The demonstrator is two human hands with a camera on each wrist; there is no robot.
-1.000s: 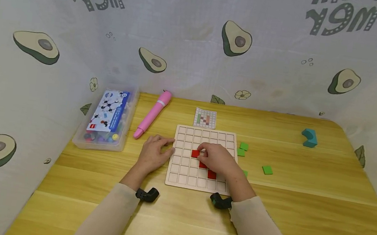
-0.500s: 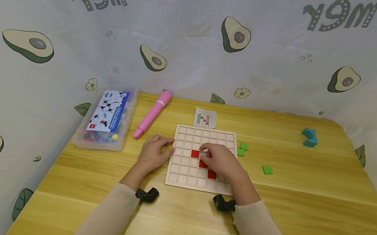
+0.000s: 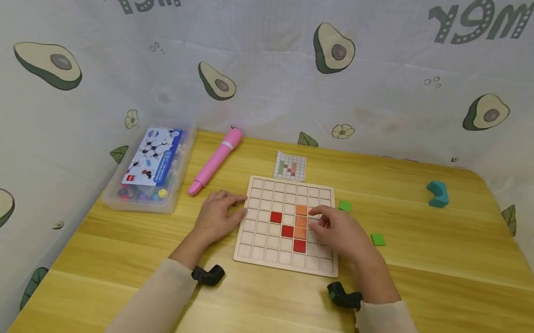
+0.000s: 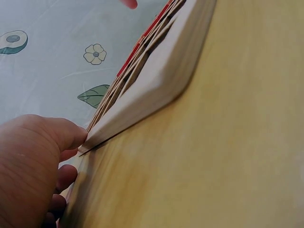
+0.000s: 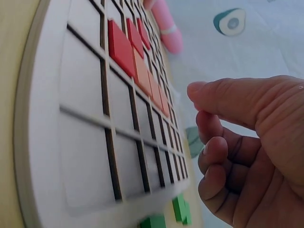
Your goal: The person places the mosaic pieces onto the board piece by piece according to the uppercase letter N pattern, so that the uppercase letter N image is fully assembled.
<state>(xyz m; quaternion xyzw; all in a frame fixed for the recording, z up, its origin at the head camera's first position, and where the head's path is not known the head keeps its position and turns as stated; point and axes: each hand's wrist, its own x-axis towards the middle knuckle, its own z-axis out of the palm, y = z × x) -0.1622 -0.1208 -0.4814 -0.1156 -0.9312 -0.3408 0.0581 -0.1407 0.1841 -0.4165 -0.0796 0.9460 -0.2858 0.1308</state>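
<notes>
A square wooden grid board lies on the table. Three red square tiles sit in its cells along a diagonal, and three orange tiles form a column beside them. At the board's left edge my left hand rests with thumb and index fingertips touching the rim; the thumb meets the edge in the left wrist view. My right hand hovers over the board's right part, just right of the orange column. Its fingers are loosely curled, and nothing shows between them and the thumb.
Green square tiles lie right of the board. Behind it is a small printed grid card. A clear plastic box and a pink pen-shaped stick stand to the left. A teal notched block sits far right.
My right hand has moved right, away from the red tiles, uncovering the orange column and covering some green tiles. My left hand has stayed at the board's edge.
</notes>
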